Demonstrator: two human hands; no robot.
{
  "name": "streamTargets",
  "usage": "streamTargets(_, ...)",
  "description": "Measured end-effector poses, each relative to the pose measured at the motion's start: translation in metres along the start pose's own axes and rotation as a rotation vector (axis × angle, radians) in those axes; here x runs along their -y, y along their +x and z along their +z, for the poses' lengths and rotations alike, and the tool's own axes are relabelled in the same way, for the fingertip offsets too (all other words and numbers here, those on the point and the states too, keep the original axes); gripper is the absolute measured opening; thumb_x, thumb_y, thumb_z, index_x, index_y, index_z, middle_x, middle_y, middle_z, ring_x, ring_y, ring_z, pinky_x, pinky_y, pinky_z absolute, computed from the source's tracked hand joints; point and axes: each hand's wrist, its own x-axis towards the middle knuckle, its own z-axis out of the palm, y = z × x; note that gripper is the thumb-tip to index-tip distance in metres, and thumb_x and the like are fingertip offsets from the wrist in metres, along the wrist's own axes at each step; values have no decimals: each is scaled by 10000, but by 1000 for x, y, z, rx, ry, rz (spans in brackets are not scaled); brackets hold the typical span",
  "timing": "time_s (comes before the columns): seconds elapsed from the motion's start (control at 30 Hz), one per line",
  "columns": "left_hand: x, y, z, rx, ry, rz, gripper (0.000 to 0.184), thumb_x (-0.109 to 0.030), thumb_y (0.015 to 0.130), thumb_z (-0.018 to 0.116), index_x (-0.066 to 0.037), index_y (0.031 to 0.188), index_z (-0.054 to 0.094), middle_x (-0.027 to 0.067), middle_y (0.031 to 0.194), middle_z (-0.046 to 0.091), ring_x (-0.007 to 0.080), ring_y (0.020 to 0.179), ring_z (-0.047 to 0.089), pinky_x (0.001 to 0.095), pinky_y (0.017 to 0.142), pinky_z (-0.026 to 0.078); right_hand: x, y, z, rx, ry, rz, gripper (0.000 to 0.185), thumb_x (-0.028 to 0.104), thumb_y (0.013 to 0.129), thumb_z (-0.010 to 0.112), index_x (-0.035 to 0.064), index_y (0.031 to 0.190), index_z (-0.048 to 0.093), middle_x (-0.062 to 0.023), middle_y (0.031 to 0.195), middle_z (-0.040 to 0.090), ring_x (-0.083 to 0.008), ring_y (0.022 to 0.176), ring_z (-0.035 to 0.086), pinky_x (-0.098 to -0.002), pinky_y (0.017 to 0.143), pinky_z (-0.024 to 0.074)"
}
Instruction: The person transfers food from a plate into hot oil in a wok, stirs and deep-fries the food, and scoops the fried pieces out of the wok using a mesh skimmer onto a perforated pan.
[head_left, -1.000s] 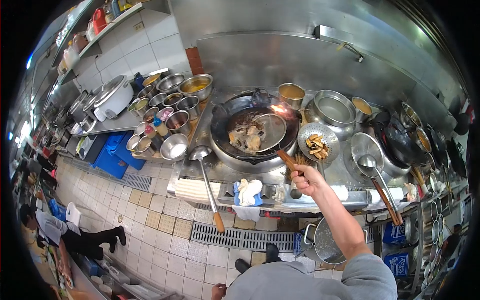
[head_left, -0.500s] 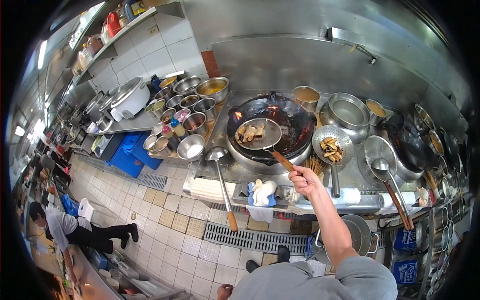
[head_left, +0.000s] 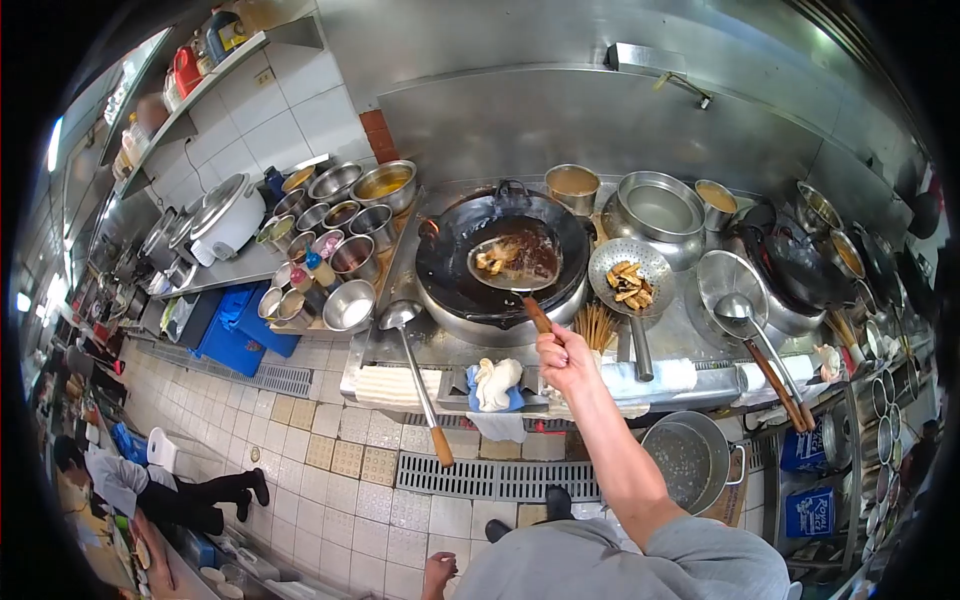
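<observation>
My right hand is closed around the wooden handle of a wire-mesh skimmer. Its round mesh dips into dark oil in the large black wok, with browned food pieces at its left side. Low beside my body hangs my left hand, fingers curled in, with nothing visible in it. Right of the wok, a perforated ladle holds fried brown strips. A long-handled ladle leans over the counter's front edge on the left.
Metal bowls and containers of ingredients crowd the left side. Behind the wok is a pot of brown liquid. A second wok and another strainer stand right. A large pot sits below; a co-worker bends at far left.
The skimmer has gone lower into the wok, and its mesh now sits in the oil. My right hand has moved with it. The whole view has shifted slightly.
</observation>
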Motion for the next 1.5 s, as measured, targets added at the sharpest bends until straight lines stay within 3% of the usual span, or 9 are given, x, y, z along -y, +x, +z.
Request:
streamTargets(0.23,18,-10,11,63,54,-27,219,-199,746,639,-87,925,697,92,816,685,176,744,643,291,685,497,37,-28,-17,-104,-449,-128,205,248,930,455,97,802,403,9,610,421,-41,342,259,-190,271,192)
streamTargets(0.47,64,8,3,117,202,66,204,-194,750,634,-93,915,699,97,832,684,200,772,648,294,705,499,72,-98,-16,-32,-421,-174,244,284,917,494,98,774,426,17,596,422,-39,324,268,-187,261,200)
streamTargets(0.6,55,18,3,129,252,100,197,-192,753,632,-97,910,701,99,840,684,211,786,650,296,715,500,71,-156,-4,-97,-644,-510,133,197,917,494,184,1045,460,-1,636,452,-28,350,269,-172,267,171)
streamTargets(0.7,12,5,4,36,95,-96,182,-195,739,641,-93,874,708,102,829,684,212,774,649,293,710,501,61,-182,-2,-325,-834,-727,277,128,891,504,168,1158,440,-5,643,454,-29,362,278,-186,282,174)
streamTargets(0.77,6,16,4,41,43,5,113,-41,764,612,-24,875,629,78,613,600,150,471,578,261,391,455,69,-181,-14,-400,-970,-781,321,114,881,507,159,1190,427,-2,640,452,-32,359,284,-189,281,171)
streamTargets(0.97,-11,21,10,96,111,33,131,-31,756,597,-14,883,625,81,610,596,162,477,588,269,395,466,115,-170,-64,-681,-1671,-1202,436,37,825,521,4,1256,460,-44,769,571,-121,613,522,-254,547,423)
streamTargets(1.1,-13,20,13,82,113,37,139,-27,752,599,-13,888,625,84,622,602,165,485,595,269,395,467,133,-159,-77,-672,-2006,-1658,469,36,832,512,11,1292,427,-9,747,539,-96,596,487,-255,534,416)
streamTargets(1.23,-7,13,15,88,108,41,146,-29,753,611,-34,896,636,79,646,616,159,501,603,273,409,475,72,-170,-2,-451,-1462,-1062,505,49,844,504,56,1333,378,19,609,442,-44,451,384,-209,389,290)
streamTargets(1.5,7,8,17,56,117,-33,126,-52,768,617,-51,890,650,71,678,634,152,531,614,274,431,488,101,-40,18,-309,-1469,-824,367,94,845,511,113,1210,468,26,583,421,-48,360,306,-220,305,201)
